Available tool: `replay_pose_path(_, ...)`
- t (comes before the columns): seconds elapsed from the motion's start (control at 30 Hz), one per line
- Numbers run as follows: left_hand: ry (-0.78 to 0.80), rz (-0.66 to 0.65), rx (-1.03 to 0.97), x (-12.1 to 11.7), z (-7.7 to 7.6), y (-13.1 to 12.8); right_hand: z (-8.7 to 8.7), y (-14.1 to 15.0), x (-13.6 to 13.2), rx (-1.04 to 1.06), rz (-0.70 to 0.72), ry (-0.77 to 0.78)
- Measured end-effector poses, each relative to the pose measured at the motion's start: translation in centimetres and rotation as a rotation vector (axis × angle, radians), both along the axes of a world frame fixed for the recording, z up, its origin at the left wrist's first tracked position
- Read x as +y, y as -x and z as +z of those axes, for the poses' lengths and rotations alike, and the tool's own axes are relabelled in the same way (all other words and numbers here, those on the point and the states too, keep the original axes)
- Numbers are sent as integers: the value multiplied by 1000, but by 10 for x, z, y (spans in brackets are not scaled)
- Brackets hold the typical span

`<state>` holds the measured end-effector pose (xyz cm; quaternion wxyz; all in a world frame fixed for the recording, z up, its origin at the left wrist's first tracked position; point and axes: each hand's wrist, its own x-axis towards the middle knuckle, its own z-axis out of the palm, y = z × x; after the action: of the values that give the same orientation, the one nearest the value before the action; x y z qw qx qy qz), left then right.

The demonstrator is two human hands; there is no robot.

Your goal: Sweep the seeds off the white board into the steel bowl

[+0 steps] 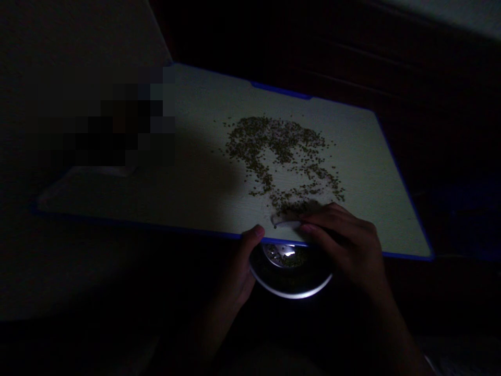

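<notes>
Small greenish-brown beans or seeds (254, 137) lie scattered in a ring-like patch on a pale board with blue edging (188, 198). My right hand (352, 240) is closed on a thin, pale, curved piece (287, 224), pressed to the board near its front edge beside some seeds. The exact kind of this piece is too dim to tell. My left hand (245, 266) grips the board's front edge, its thumb on top and its fingers below. Under that edge, between both hands, is a shiny round metal bowl (293, 295) with some seeds in it, partly hidden by the board.
The room is very dark. A pixelated patch (117, 120) covers something at the board's left end, and a pale shape (113, 171) rests on the board below it. A dim bluish object (469, 219) stands at the right. A pale wall (78, 31) rises at the left.
</notes>
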<state>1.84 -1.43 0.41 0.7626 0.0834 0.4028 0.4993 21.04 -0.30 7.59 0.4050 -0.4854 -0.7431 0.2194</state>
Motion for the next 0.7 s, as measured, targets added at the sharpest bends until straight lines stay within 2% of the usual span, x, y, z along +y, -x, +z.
replay_pose_path(0.47, 60, -3, 42, 1, 3, 1, 1, -5, 2, 27, 139, -9)
replay_pose_path(0.7, 4, -24, 17, 0, 2, 2, -1, -9, -1, 88, 110, 26)
